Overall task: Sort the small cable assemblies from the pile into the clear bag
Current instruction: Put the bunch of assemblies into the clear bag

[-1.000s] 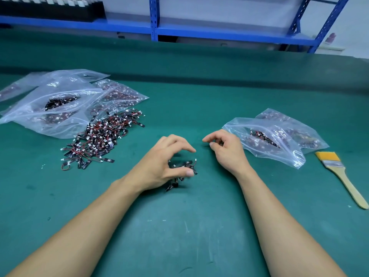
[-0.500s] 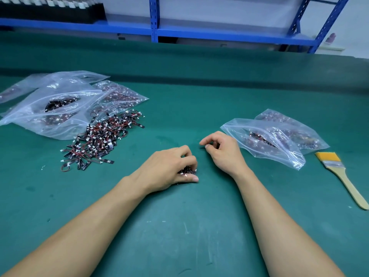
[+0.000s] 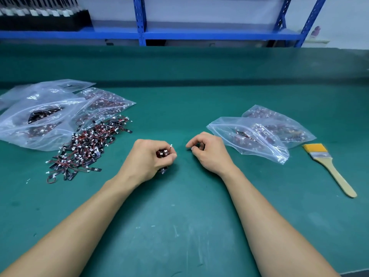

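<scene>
A pile of small cable assemblies (image 3: 87,148), black tabs with red wires and white plugs, lies on the green mat left of centre. My left hand (image 3: 147,160) grips a bunch of cable assemblies (image 3: 164,152) in its curled fingers, just above the mat. My right hand (image 3: 209,150) rests on the mat beside it with fingers loosely curled and nothing visibly held. Directly right of that hand lies a clear zip bag (image 3: 251,136) with some assemblies inside, its mouth facing the hand.
Several clear bags (image 3: 40,114) with assemblies lie at the far left behind the pile. Another filled bag (image 3: 279,126) sits under the right one. A yellow-bristled brush (image 3: 329,166) lies at the right. Blue shelving (image 3: 139,33) runs behind the table.
My left hand has closed over the few assemblies that lay under it, gathered them into its fist and lifted them slightly. My right hand has barely moved.
</scene>
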The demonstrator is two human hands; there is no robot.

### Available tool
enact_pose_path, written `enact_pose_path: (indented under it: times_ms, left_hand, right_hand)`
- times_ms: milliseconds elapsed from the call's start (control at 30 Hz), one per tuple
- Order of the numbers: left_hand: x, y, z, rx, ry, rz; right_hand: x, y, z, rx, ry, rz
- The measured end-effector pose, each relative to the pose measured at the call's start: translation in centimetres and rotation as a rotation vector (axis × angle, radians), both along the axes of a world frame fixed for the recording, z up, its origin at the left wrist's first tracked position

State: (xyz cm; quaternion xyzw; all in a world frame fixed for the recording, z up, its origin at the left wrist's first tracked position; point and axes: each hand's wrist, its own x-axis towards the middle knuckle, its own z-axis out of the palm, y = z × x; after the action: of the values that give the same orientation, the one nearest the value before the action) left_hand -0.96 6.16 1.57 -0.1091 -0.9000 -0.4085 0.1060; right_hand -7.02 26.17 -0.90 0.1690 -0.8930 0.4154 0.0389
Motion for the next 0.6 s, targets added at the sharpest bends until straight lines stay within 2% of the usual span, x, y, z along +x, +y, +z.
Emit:
enact_pose_path:
  times_ms: [133, 200, 267, 300, 367, 433, 467, 533, 600]
  left_hand:
    - [-1.3, 3.5, 3.0, 0.161, -0.053, -0.029]
    - [-2.1, 6.2, 4.6, 0.102, -0.036, -0.086]
    - [-2.9, 9.0, 5.6, -0.059, -0.040, -0.152]
    - [-3.3, 10.3, 6.0, -0.150, -0.067, -0.186]
    - [-4.0, 12.3, 6.4, -0.275, -0.110, -0.221]
    - [-4.8, 13.6, 6.7, -0.286, -0.098, -0.195]
    - [-5.1, 14.1, 6.8, -0.267, -0.081, -0.175]
    - [-5.8, 14.8, 7.0, -0.187, -0.052, -0.123]
    - [-6.4, 15.7, 6.8, -0.059, -0.027, -0.056]
  right_hand:
    - [0.1, -0.1, 0.3, 0.029, 0.014, -0.014]
    - [0.4, -0.2, 0.5, -0.022, 0.026, -0.023]
    - [0.7, -0.1, 0.5, -0.156, 0.003, -0.012]
    - [0.6, 0.1, 0.3, -0.083, -0.024, 0.025]
    - [0.1, 0.5, 0.0, 0.321, -0.053, 0.080]
    - [0.2, 0.7, 0.2, 0.508, 0.004, 0.063]
    - [0.4, 0.5, 0.6, 0.542, 0.052, 0.059]
    - [0.7, 0.1, 1.0, 0.475, 0.108, 0.067]
    - [0.9, 0.0, 1.2, 0.347, 0.045, 0.075]
